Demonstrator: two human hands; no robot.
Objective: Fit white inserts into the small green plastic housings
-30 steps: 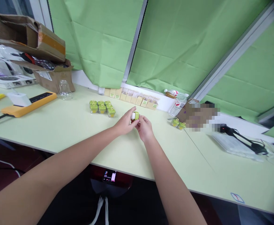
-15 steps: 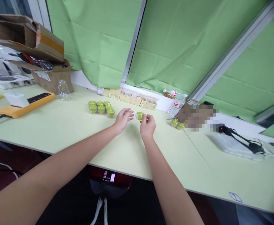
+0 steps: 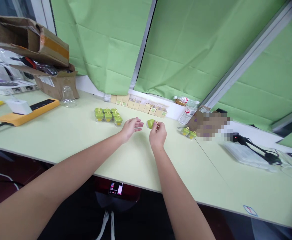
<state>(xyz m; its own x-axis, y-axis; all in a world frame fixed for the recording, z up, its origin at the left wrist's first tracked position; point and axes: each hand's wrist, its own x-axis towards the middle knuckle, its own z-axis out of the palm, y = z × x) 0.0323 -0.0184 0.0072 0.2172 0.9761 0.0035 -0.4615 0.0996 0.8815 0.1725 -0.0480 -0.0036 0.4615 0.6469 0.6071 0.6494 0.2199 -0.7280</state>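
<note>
Before the cartons (image 3: 142,106), holding a green tub (image 3: 150,123) in the right hand (image 3: 158,134), nothing in the loose left hand (image 3: 131,128); seemingly inspecting, needing a steady pinch.

Right hand (image 3: 158,135) pinching a small green-topped container (image 3: 150,123) above a pale table (image 3: 126,163).
The left hand (image 3: 130,129), fingers extended, is held just apart, at left. Farther left: clustered matching containers (image 3: 108,116); far edge: a row of small cardboard boxes (image 3: 141,106); right: a container pair (image 3: 188,133).
</note>
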